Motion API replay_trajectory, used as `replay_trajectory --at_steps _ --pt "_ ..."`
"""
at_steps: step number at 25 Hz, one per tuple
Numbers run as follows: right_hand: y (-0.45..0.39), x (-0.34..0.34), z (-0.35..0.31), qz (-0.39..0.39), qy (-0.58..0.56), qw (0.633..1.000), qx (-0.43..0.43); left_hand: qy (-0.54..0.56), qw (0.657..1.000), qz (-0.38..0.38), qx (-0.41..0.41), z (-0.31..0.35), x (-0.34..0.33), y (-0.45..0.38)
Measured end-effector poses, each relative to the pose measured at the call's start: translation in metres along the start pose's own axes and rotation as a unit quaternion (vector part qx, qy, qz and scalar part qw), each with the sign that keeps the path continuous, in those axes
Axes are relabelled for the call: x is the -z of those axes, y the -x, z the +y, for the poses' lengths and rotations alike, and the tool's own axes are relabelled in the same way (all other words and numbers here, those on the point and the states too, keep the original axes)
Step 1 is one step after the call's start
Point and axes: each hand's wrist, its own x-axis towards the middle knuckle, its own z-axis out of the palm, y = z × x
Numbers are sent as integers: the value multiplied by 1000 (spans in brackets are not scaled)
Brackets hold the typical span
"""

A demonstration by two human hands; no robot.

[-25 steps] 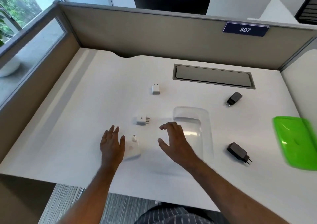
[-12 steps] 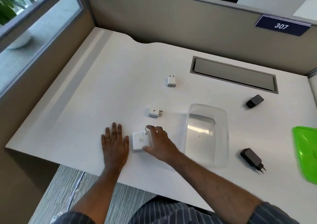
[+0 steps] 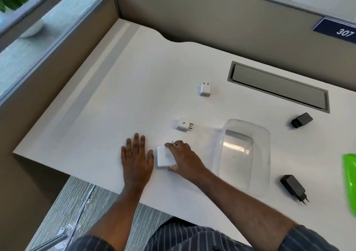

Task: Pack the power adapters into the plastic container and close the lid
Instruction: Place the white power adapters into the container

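White plastic fills your right hand [image 3: 180,159]: your fingers curl over a flat, square white adapter [image 3: 165,156], thumb at its near edge, fingertips over the far edge where a metal pin pokes up. It lies flat on the white desk [image 3: 100,119], and this looks like the grip before a lift. Your left hand [image 3: 135,157] rests just beside the adapter's other side, palm down, fingers straight and holding nothing; it seems placed there to steady you or keep the adapter from sliding.

Just beyond your right hand's knuckles sits a clear plastic container [image 3: 244,156], open-topped, with nothing inside, close enough for a short carry. Further out past the container are two black adapters: one [image 3: 293,188] level with your wrist, with its plug pins pointing toward you, and a smaller one [image 3: 301,120] further away. Ahead of your fingertips lies a white three-pin adapter [image 3: 184,124] on its side, and well beyond that a small white two-pin adapter [image 3: 204,89]. The green lid [image 3: 349,183] shows at the far right edge, well apart from the container, partly out of view. By my judgement the packing has only just started.
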Motion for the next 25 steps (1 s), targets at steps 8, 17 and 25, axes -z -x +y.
replay_trajectory --at_steps 8,17,25 --pt "24 35 -3 41 -45 998 31 0 1000 4 -1 -3 2 1" --pt "101 101 30 144 -133 980 -20 3 1000 -1 -5 0 2 2" --pt "155 109 95 185 -155 957 -159 21 999 -41 -30 39 -5 -8"
